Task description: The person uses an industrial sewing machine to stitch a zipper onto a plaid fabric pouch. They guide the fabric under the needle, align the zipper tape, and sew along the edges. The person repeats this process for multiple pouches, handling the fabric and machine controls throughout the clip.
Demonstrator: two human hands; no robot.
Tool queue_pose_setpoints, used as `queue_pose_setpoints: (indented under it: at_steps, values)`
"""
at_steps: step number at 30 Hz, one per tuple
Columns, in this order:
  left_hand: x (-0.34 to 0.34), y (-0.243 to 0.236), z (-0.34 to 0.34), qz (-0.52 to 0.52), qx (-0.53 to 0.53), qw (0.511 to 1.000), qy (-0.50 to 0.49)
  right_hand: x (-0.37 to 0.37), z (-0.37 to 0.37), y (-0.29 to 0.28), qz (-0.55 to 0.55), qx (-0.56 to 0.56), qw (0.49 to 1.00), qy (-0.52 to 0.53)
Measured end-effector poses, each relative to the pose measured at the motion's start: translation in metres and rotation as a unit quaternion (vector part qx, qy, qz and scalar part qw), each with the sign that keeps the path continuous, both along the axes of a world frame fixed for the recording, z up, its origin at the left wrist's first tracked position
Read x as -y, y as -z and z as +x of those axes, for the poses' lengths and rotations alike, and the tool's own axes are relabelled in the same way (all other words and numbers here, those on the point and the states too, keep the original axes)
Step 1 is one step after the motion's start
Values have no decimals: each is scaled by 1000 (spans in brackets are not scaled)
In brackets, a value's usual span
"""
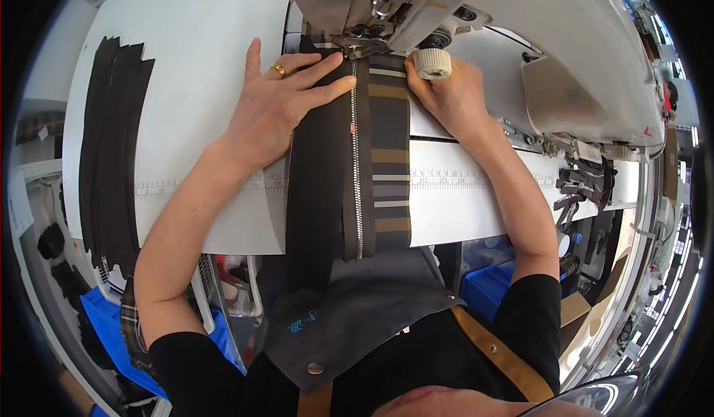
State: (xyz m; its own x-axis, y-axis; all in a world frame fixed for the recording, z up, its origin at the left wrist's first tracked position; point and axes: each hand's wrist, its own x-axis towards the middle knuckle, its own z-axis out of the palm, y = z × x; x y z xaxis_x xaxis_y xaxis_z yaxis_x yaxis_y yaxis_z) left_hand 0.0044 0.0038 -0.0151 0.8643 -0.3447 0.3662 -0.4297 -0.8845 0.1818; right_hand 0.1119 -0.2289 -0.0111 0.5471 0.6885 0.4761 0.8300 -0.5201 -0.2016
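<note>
A metal-toothed zipper [356, 171] on dark tape runs lengthwise under the sewing machine's presser foot [358, 48]. To its right lies a striped fabric strip [390, 138] in grey, brown and white; to its left, a plain dark strip [316, 186]. My left hand [277, 103] rests on the dark strip with fingers spread, its fingertips by the zipper close to the foot. A gold ring is on one finger. At the striped strip's right edge, my right hand [455, 97] is closed, thumb and curled fingers on that edge. A white knob partly hides those fingers.
The sewing machine [595, 52] overhangs the white table on the right. A printed ruler [201, 186] crosses the tabletop. Several dark strips [115, 149] lie at the left, and fabric scraps [584, 183] at the right. Blue bins [487, 287] stand below the table's near edge.
</note>
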Motion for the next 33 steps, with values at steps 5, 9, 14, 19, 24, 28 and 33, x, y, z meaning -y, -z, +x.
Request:
queue_pose_setpoints:
  at_steps: [5,9,14,19,24,28,33]
  values:
    - [-1,-1,1,5,-23,1000,-7,-2,5,0,0,-1,1000,12]
    - [-1,1,1,4,-13,1000,-6,-1,7,0,15,-31,999,18]
    - [0,1,1,-13,-10,1000,-4,0,3,-1,12,-13,1000,24]
    - [-2,6,4,-1,0,1000,-5,-2,6,-2,16,8,999,37]
    - [-3,3,11,-5,8,1000,-11,3,10,1,37,-1,999,15]
    - [-1,-3,-27,119,51,989,67,19,-25,-21,0,-8,1000,-7]
    - [39,-8,-133,-8,23,997,77,54,-140,-14,45,-139,968,-204]
